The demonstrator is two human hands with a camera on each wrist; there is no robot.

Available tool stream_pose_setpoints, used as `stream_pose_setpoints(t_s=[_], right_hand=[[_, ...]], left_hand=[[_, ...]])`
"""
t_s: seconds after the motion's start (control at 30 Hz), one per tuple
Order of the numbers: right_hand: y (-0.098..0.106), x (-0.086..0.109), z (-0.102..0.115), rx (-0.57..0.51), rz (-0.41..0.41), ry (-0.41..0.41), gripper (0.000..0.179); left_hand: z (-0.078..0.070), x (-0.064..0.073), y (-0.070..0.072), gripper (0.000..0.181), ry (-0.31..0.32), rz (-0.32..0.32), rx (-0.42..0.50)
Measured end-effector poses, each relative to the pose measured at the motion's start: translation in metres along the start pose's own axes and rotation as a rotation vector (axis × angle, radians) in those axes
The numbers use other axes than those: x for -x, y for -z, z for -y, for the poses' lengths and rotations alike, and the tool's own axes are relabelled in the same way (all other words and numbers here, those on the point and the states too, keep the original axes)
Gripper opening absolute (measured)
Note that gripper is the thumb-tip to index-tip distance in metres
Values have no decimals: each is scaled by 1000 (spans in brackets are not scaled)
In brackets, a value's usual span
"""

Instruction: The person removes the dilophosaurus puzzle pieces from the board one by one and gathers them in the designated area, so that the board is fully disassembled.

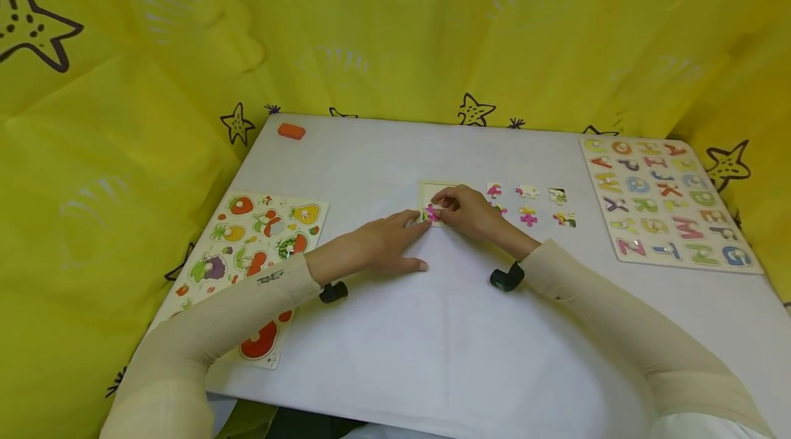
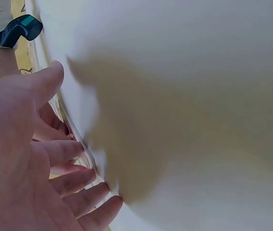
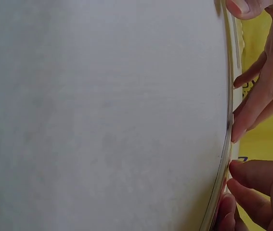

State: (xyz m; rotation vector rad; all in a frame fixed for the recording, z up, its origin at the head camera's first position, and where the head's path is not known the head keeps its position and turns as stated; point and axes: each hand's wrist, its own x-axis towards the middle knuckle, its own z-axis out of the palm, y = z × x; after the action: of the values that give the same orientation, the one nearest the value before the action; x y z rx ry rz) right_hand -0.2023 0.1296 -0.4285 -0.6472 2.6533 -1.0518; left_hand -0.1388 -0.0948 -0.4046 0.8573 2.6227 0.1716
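Observation:
A small wooden puzzle tray (image 1: 426, 186) lies flat on the white table, partly covered by my right hand (image 1: 466, 211). The fingers of that hand pinch a pink and green jigsaw piece (image 1: 430, 214) in the tray's near left corner. My left hand (image 1: 386, 243) spreads its fingers along the tray's left side, fingertips touching the edge near the piece, thumb resting on the table. In the left wrist view the left hand (image 2: 25, 168) is extended with fingers apart. Low in the right wrist view, the right hand's (image 3: 259, 187) thumb and fingers meet at the tray, seen nearly edge-on.
Several loose jigsaw pieces (image 1: 528, 216) lie in rows right of the tray. An alphabet board (image 1: 670, 202) is at the far right. A fruit and vegetable board (image 1: 266, 219) lies left, partly under the left forearm. An orange block (image 1: 291, 131) sits at the back left.

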Motion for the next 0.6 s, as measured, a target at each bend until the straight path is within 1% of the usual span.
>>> stream_pose_setpoints(t_s=[0.13, 0.3, 0.47, 0.6], right_hand=[[-1, 3, 4, 12, -5, 12, 26], [-1, 2, 5, 29, 21, 1, 30], [0, 1, 9, 46, 45, -15, 30], [-1, 0, 11, 70, 51, -10, 29]], left_hand=[[4, 4, 1, 87, -7, 1, -14], [8, 7, 2, 88, -18, 10, -13], [8, 9, 3, 90, -27, 20, -20], [6, 9, 4, 91, -27, 28, -25]])
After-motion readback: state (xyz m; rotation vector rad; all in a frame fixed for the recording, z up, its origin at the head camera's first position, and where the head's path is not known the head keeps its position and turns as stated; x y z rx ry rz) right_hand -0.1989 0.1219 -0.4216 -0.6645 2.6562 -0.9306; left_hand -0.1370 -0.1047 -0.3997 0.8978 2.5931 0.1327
